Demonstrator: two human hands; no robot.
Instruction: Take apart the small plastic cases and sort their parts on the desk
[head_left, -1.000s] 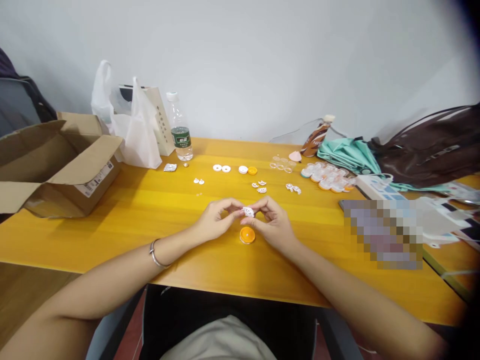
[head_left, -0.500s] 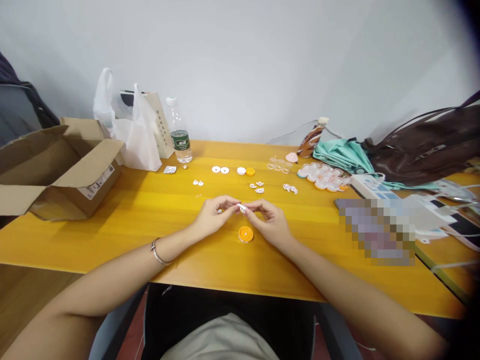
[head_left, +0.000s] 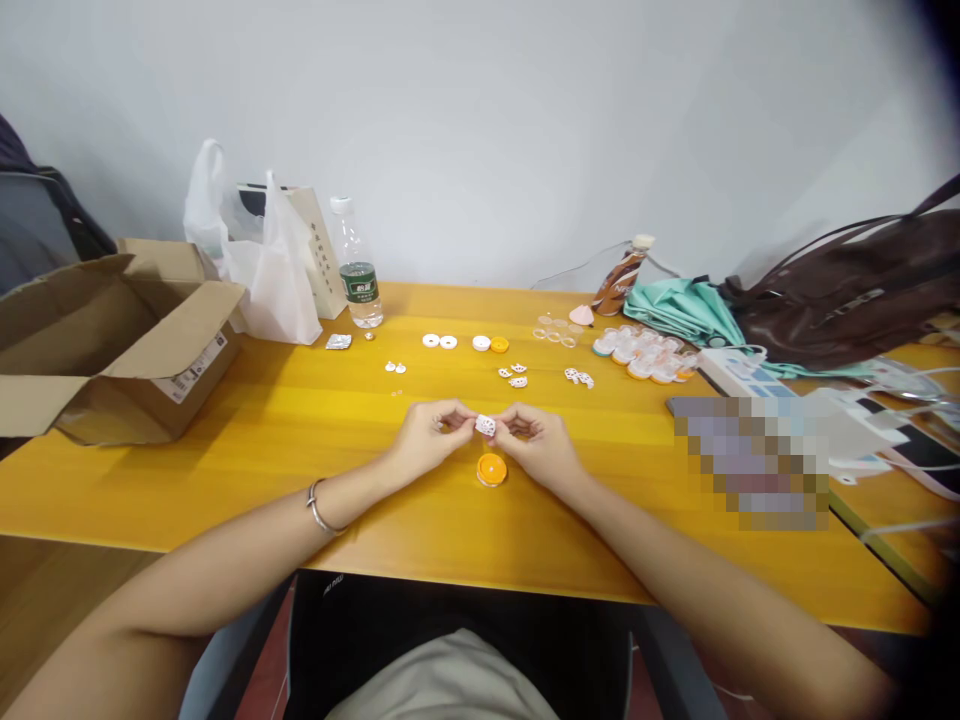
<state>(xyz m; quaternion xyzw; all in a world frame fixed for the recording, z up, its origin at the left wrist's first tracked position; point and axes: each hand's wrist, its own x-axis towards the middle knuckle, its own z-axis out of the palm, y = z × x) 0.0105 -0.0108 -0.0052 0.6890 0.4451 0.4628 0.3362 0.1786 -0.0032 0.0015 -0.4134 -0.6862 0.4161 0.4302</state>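
One white piece between left hand, right hand — table edge apart

One head-worn camera is used. Table is viewed from above its near edge, forward and down; wall is framed behind. Left hand and right hand are caught mid-frame, fairly near. Right-hand corners are darkened, so detail there can't be read reliably.

White characters "怡寶" stand on the green label of the clear plastic bottle, while print on the brown plastic bottle, beige paper bag and brown cardboard box's white label is illegible.
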